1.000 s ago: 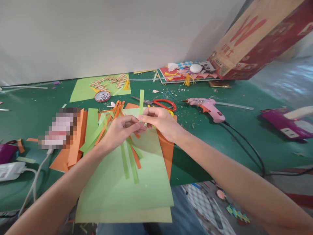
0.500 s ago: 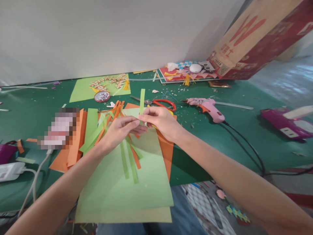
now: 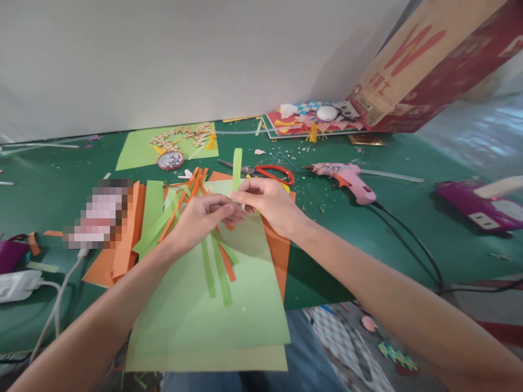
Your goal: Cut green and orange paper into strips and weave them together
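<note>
long light-green paper strip points 12 o'clock | right hand pinches it | left hand pinches its base | hands barely shifted, grip unchanged

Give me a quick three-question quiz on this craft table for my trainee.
1. True or false: the pink glue gun lies right of the red-handled scissors.
2. The paper strip pinched upright by the right hand is: A orange, B green, C purple.
3. What trails from the glue gun's handle across the table?
Key: 1 true; 2 B; 3 a black cable.
</note>
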Action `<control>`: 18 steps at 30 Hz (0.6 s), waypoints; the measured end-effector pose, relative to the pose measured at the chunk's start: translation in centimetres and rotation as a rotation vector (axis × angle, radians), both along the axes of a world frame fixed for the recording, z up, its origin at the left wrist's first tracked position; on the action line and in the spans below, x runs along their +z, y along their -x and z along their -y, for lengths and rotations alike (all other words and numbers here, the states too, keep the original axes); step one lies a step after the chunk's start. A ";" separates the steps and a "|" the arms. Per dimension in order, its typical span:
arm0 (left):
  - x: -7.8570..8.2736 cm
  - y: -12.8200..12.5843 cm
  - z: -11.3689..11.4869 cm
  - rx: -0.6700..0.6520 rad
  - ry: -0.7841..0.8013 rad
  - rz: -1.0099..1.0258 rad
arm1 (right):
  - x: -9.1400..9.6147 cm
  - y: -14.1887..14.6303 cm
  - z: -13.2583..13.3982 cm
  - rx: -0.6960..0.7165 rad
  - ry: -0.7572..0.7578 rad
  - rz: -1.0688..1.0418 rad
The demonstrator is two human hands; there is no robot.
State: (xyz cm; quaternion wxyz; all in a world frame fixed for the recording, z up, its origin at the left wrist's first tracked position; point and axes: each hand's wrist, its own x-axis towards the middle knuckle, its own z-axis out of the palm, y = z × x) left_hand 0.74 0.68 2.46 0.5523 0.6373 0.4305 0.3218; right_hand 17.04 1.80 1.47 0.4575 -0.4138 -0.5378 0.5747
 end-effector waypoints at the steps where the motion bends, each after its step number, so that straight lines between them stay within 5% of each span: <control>1: 0.0 0.0 0.0 0.006 -0.002 -0.007 | 0.0 0.0 0.0 0.000 0.000 -0.005; 18: -0.2 0.0 0.1 0.010 0.008 0.003 | 0.1 0.1 0.1 0.026 0.003 -0.022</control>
